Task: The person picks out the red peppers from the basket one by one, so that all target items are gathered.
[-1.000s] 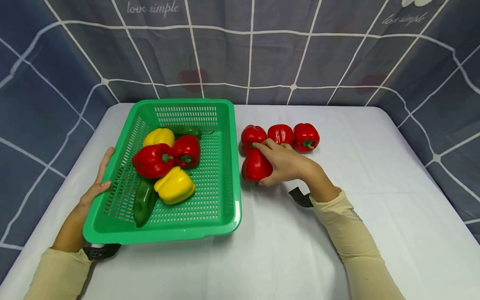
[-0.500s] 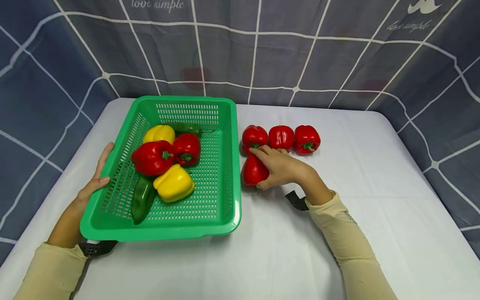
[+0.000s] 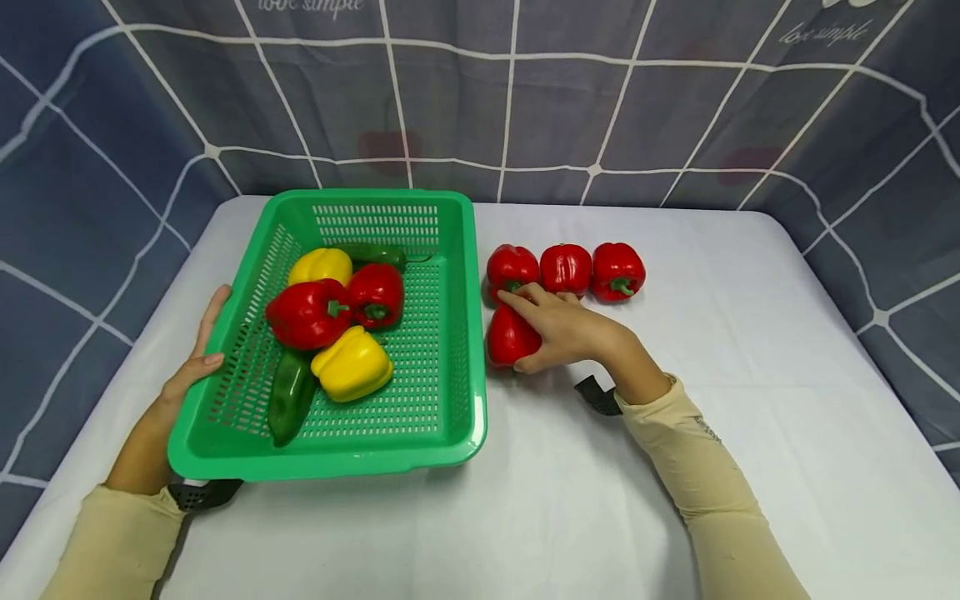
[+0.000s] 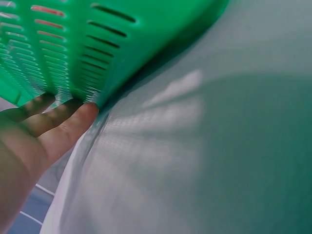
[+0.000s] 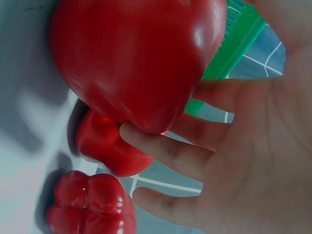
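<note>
On the white tabletop, my right hand [image 3: 562,329] grips a red bell pepper [image 3: 510,337]. Its thumb is at the near side and its fingers curl over the far side; the right wrist view shows the same pepper [image 5: 131,58] large against the fingers. Behind the hand lie several red bell peppers [image 3: 566,268] in a row. My left hand [image 3: 186,379] touches the left side of a green plastic basket [image 3: 322,467]. The thumb rests at the rim, and in the left wrist view straight fingers [image 4: 68,129] lie against the slotted outer wall.
Inside the basket are red bell peppers [image 3: 307,317], yellow bell peppers [image 3: 352,364] and green elongated vegetables [image 3: 291,396]. A grey checked cloth [image 3: 442,100] rises behind the table and along both sides. The basket's right wall stands close to the gripped pepper.
The camera view shifts slightly. Both hands stay in nearly the same places, the right one on the red bell pepper, and the basket has not visibly moved on the table.
</note>
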`<state>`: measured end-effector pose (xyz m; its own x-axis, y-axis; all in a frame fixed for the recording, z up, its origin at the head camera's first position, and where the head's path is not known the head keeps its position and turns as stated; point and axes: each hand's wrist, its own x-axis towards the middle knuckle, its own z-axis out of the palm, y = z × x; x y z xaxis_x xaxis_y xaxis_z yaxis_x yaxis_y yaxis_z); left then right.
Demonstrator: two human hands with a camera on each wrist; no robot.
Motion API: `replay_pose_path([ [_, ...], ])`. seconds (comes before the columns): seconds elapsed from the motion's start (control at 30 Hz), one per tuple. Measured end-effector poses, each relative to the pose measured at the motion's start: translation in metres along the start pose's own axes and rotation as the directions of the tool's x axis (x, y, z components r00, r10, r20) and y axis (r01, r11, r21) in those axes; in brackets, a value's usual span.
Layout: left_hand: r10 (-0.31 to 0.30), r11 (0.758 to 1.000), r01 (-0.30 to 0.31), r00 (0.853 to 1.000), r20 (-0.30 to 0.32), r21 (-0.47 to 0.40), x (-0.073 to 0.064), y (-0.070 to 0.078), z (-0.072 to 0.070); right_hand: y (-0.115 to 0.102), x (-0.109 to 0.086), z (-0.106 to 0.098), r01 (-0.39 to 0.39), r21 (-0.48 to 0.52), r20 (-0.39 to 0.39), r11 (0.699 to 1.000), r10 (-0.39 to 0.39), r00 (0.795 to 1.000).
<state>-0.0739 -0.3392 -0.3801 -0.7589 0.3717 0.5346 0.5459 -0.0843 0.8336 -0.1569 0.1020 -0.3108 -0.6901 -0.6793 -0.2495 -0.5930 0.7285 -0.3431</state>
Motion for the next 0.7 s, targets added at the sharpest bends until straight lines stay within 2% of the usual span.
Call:
replay_pose_path([
  [0.27, -0.014, 1.000, 0.014, 1.000, -0.008, -0.009, -0.0014, 0.0016, 0.0005, -0.0005, 0.0012, -0.0017, 0.002, -0.011, 0.011, 1.000, -0.001, 1.000],
  [0.43, -0.046, 0.999, 0.046, 0.998, -0.032, -0.010, -0.0046, 0.0042, -0.0005, -0.0016, 0.0036, -0.0017, 0.011, 0.003, 0.016, 1.000, -0.011, 1.000],
  [0.7, -0.092, 0.994, 0.088, 0.994, -0.056, -0.065, -0.0042, 0.0079, 0.0044, 0.0040, 0.0051, -0.0013, 0.031, 0.086, 0.012, 0.996, -0.032, 0.999],
])
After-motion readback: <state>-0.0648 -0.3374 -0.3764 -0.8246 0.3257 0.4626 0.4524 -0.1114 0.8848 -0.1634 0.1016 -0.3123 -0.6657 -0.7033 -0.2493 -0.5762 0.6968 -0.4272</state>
